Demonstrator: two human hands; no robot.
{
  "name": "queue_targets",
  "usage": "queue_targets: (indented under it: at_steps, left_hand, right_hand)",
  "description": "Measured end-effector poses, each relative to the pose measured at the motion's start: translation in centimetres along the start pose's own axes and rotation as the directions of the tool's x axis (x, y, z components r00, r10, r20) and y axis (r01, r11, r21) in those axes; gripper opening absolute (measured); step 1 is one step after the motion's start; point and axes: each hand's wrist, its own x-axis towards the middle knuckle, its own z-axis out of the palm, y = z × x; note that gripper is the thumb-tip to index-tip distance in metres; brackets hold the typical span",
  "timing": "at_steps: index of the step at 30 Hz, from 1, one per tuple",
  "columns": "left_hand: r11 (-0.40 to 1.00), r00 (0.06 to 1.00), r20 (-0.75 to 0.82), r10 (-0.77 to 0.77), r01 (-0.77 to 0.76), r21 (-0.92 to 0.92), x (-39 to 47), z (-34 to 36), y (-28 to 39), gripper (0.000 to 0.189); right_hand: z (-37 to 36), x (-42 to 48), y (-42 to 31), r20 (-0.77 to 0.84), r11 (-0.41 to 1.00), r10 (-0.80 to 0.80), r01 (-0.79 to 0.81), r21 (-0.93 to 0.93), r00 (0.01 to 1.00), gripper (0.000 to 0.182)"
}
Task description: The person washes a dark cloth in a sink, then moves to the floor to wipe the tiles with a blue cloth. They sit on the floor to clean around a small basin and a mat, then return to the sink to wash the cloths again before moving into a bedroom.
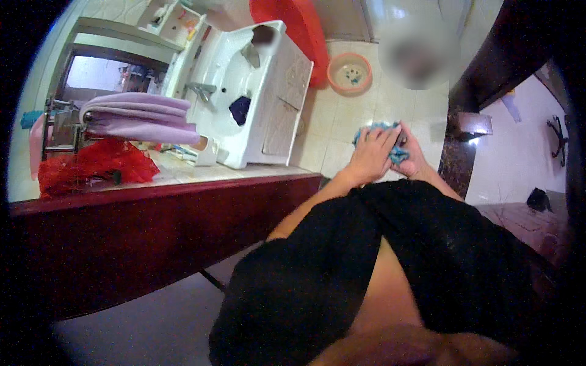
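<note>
My left hand (374,153) presses from the left on a crumpled blue-and-white cloth (399,155), its fingers laid over the top. On the other side, my right hand (414,153) grips the same cloth, and the two hands meet around it. A small dark patch shows between the fingers; I cannot tell what it is. Beyond my hands, an orange-rimmed basin (350,73) with small dark and blue bits in it stands on the tiled floor.
At left is a white washbasin (229,137) with a faucet (201,89) and a dark blue cloth (240,110). Lilac towels (142,118) hang near a red plastic bag (98,164). A large red tub (306,41) stands behind. A dark doorframe (458,155) rises at right.
</note>
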Motion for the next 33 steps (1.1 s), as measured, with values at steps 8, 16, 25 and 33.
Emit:
queue_targets:
  at_steps: [8, 16, 25, 33]
  left_hand:
    - [0.984, 0.997, 0.038, -0.072, 0.077, -0.164, -5.5, -0.8, -2.0, 0.076]
    - [0.779, 0.873, 0.160, -0.461, 0.484, -0.398, -16.7, -2.2, -7.3, 0.057]
    - [0.584, 0.747, 0.104, -0.656, 0.590, -0.557, -22.4, -7.7, -12.1, 0.040]
    - [0.284, 0.644, 0.113, -0.757, 0.480, -0.830, -23.6, -7.6, -16.2, 0.039]
  right_hand:
    - [-2.9, 5.1, 2.1, -0.212, 0.961, 0.119, -0.166, -0.221, 0.970, 0.029]
    - [-1.8, 11.0, 1.4, -0.404, 0.933, -0.057, -0.095, -0.346, 0.913, 0.027]
    - [1.8, 15.5, 7.1, -0.145, 0.846, -0.046, -0.039, -0.531, 0.988, 0.027]
    - [4.5, 20.4, 13.1, -0.296, 0.780, 0.177, -0.317, -0.539, 0.938, 0.032]
